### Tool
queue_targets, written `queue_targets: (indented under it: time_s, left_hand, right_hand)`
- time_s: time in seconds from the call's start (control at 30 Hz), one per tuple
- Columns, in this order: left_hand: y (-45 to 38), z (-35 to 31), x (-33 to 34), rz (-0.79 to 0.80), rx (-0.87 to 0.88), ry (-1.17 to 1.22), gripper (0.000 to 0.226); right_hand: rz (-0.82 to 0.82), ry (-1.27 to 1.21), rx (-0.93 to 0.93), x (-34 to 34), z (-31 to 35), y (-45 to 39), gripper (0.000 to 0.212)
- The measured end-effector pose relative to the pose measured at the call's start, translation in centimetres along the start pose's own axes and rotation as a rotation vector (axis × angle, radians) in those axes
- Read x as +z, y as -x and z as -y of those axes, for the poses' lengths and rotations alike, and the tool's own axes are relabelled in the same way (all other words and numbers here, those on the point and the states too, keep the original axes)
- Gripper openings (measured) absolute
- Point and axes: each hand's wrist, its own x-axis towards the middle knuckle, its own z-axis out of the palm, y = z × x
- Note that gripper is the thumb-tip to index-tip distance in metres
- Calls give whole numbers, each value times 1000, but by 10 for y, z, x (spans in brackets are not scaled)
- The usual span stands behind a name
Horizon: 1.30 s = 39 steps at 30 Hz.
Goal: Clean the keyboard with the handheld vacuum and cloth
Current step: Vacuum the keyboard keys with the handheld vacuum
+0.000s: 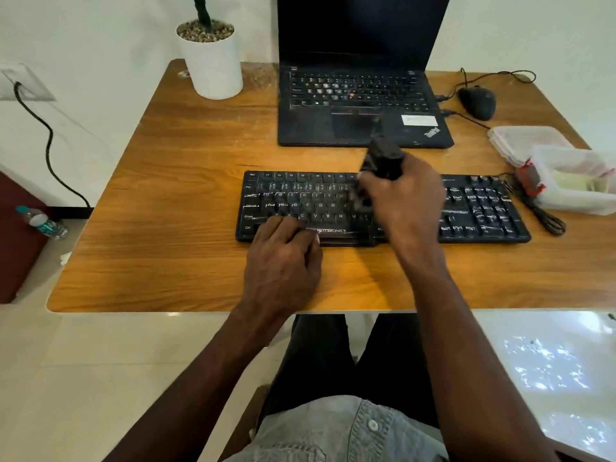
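A black Zebronics keyboard [483, 208] lies across the middle of the wooden desk [173, 201], with pale dust on its keys. My right hand [405, 198] grips a black handheld vacuum [383, 160] upright, its blurred nozzle down on the keys near the keyboard's middle. My left hand [283, 251] rests on the front left of the keyboard, fingers straight and pressing on the lower key rows. No cloth is plainly in view.
An open black laptop [360, 105] stands behind the keyboard. A white plant pot [213, 61] is at the back left, a wired mouse [478, 101] at the back right. Clear plastic containers [566, 171] and a coiled black cable [536, 208] sit at the right edge.
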Motion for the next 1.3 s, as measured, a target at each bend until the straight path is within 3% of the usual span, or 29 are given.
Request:
queue_targets:
  time_s: [0.1, 0.27, 0.5, 0.67, 0.83, 1.0, 1.13, 1.2, 1.3]
  left_hand:
    - [-4, -8, 4, 0, 11, 13, 22]
    - [-11, -37, 24, 53, 75, 52, 15]
    - [-15, -54, 35, 44, 87, 41, 17]
    - [-16, -51, 31, 38, 23, 46, 12]
    - [-10, -37, 19, 53, -25, 42, 27]
    - [-10, -35, 18, 43, -17, 41, 23]
    - [-8, -34, 20, 5, -20, 40, 24]
    - [-7, -34, 20, -9, -27, 40, 21]
    - [-5, -33, 22, 2, -28, 20, 17]
  right_hand:
    - [-161, 111, 73, -21, -17, -10, 23]
    - [131, -57, 6, -7, -17, 10, 30]
    - [-202, 156, 115, -60, -49, 0, 30]
    - [120, -49, -35, -35, -31, 19, 20]
    - [-111, 48, 12, -32, -37, -17, 23]
    - [229, -54, -125, 0, -10, -9, 35]
    - [91, -3, -88, -9, -14, -39, 25]
    - [113, 26, -93, -11, -11, -45, 20]
    - [484, -145, -41, -1, 2, -39, 26]
